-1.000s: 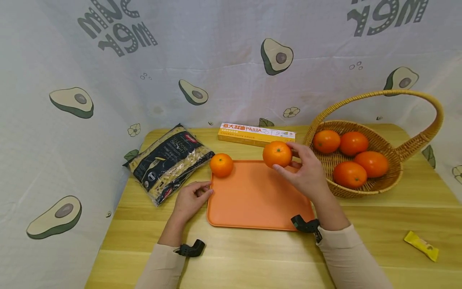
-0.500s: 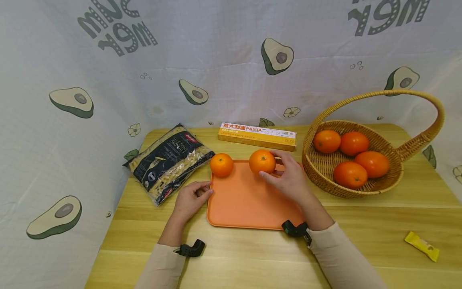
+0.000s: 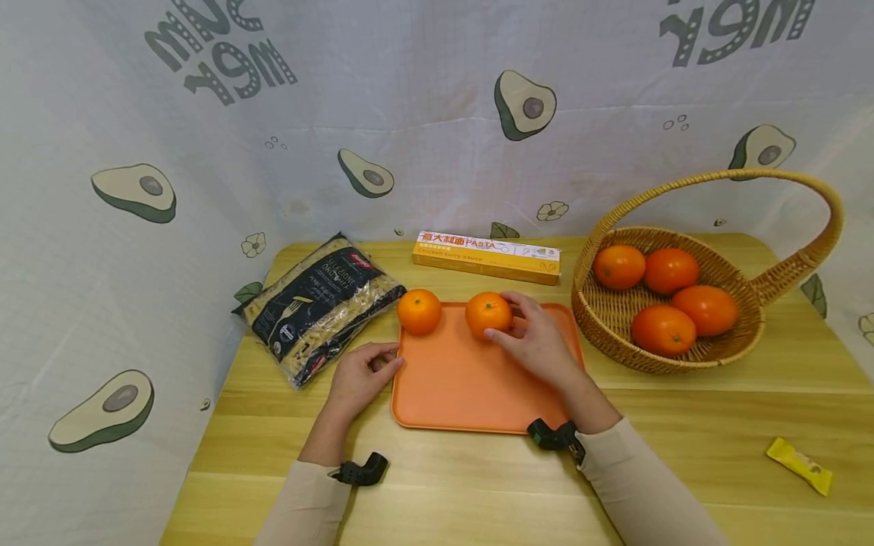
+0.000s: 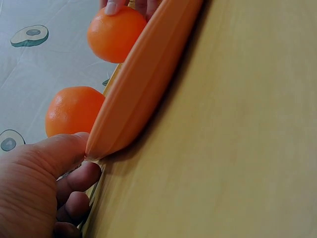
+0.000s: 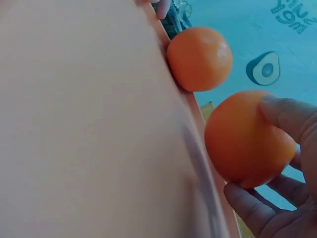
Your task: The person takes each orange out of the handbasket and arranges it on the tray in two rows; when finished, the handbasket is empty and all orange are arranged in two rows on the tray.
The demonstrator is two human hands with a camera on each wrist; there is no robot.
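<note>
My right hand (image 3: 536, 341) holds an orange (image 3: 488, 315) between thumb and fingers over the far part of an orange tray (image 3: 464, 387). In the right wrist view, the thumb lies on one side of that orange (image 5: 247, 141) and the fingertips on the other. A second orange (image 3: 419, 312) sits at the tray's far left corner. At the tray's left edge is my left hand (image 3: 362, 379). The left wrist view shows its thumb (image 4: 64, 148) on the tray's rim (image 4: 99, 144), with the other fingers curled beneath.
A wicker basket (image 3: 601, 341) with a tall handle holds several orange-red fruits at the right. Left of the tray lies a bag of pasta (image 3: 321, 303). Behind it stands a yellow and white pasta box (image 3: 486, 258). A small yellow packet (image 3: 799, 465) lies at the far right.
My right hand has carried the orange left and down over the tray, away from the basket, closer to the other orange. My left hand has stayed at the tray's edge.
</note>
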